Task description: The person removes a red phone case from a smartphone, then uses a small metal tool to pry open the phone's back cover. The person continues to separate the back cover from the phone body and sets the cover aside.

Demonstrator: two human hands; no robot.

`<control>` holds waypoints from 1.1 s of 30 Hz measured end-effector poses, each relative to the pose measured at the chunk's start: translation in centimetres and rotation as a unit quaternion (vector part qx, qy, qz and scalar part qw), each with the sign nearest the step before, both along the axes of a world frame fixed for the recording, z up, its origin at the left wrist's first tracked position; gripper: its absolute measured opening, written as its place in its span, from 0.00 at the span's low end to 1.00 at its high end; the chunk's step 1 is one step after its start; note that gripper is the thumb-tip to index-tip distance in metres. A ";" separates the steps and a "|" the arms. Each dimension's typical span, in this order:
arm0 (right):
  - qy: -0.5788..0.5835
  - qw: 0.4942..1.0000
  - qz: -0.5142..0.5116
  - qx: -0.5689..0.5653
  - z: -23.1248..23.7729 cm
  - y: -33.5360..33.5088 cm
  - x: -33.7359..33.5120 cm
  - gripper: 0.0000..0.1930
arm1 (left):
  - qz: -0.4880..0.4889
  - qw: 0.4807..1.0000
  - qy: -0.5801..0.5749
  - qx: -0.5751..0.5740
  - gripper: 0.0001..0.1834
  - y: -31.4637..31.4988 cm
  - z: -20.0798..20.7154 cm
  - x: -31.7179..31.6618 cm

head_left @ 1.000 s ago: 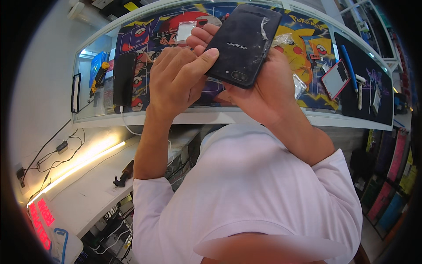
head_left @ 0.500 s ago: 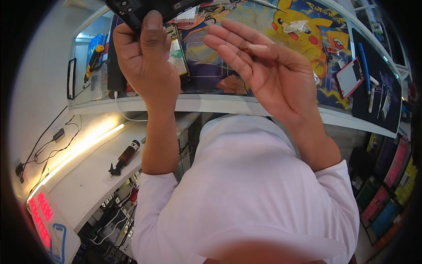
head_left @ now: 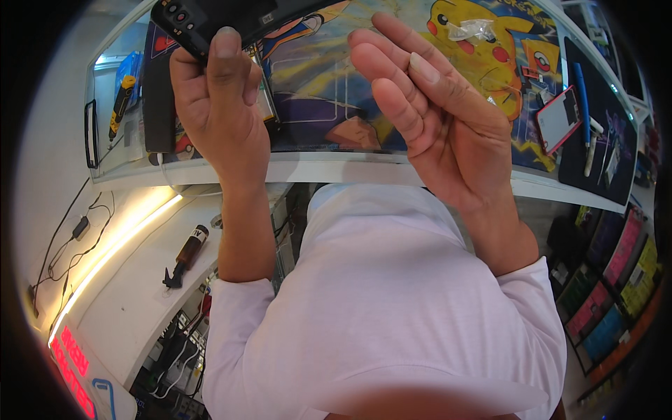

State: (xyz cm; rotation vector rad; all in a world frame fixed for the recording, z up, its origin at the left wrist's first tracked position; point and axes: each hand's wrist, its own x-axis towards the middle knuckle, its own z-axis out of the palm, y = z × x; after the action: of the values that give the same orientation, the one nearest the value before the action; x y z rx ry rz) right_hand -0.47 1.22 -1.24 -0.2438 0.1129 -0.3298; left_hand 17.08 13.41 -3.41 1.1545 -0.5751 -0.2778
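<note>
At the top left, my left hand (head_left: 224, 105) is closed on the edge of a black smartphone (head_left: 245, 17), thumb pressed on its near side. The phone's back faces me, with camera lenses at its left corner, and its upper part runs out of the picture. To the right, my right hand (head_left: 451, 133) is raised with the palm partly turned up and nothing in it. Its fingers are stretched and slightly apart, the thumb lying across near them. Partly hidden behind my left wrist, a flat device with its inside showing (head_left: 266, 105) lies on the colourful printed mat (head_left: 308, 105).
A yellow-and-black screwdriver (head_left: 122, 105) stands at the far left. Crumpled clear plastic (head_left: 472, 31) lies on the mat. At right are a red-edged phone part (head_left: 557, 120), a blue stick tool (head_left: 582, 105) and a black mat (head_left: 574, 164). A brown spray bottle (head_left: 192, 245) lies on the lower shelf (head_left: 119, 308).
The phone and my left hand have shifted slightly left in the picture, as has the bench. My right hand has moved a little right, its fingers more bent and turned.
</note>
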 end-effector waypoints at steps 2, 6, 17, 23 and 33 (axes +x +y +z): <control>0.034 0.999 -0.011 0.013 0.4 0.0 0.1 0.27 | 0.000 1.000 0.002 -0.003 0.08 0.0 -0.1 0.0; 0.094 0.995 0.008 -0.045 1.9 -0.1 0.4 0.30 | 0.001 1.000 0.006 -0.008 0.08 0.0 -0.2 0.3; 0.013 0.998 0.010 0.056 -0.2 -0.6 0.6 0.27 | 0.005 1.000 -0.008 0.014 0.10 0.4 -0.4 0.9; 0.112 0.992 -0.033 0.039 1.5 -0.4 0.6 0.26 | -0.023 1.000 -0.014 -0.005 0.08 0.4 -0.6 1.4; 0.060 0.997 -0.046 -0.028 0.9 0.1 0.7 0.29 | -0.025 1.000 0.001 -0.016 0.07 0.2 -0.5 1.4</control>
State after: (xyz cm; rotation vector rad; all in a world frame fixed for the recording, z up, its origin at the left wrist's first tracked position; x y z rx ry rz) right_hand 0.27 1.28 -0.33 -0.3145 0.2338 -0.4108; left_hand 18.50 13.62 -3.95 1.1091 -0.6059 -0.3120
